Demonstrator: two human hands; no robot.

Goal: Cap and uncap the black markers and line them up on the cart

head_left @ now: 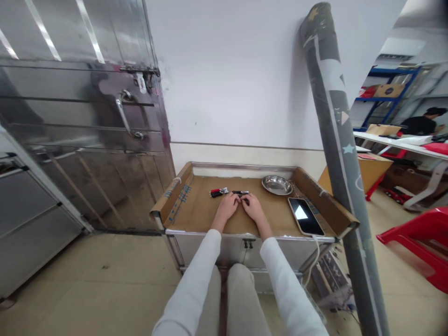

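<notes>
My left hand [228, 206] and my right hand [252, 206] rest close together on a cardboard-lined table top [205, 219], their fingers curled in and fingertips almost meeting. Something dark and small shows between the fingertips, too small to name. Just beyond them lies a black pen-like stick [241, 192], set crosswise; I cannot tell whether the fingers touch it. Left of it, beside my left hand, is a small bunch of red and black pens [219, 192]. A shiny round metal dish [276, 185] stands to the right at the back.
A phone [305, 216] with a white cable [317, 252] lies at the table's right. Raised cardboard edges [324, 200] border the sides. A long grey roll [338, 116] leans at the right, near a red stool [420, 245]. A metal door [80, 93] is left; a person [422, 123] sits far right.
</notes>
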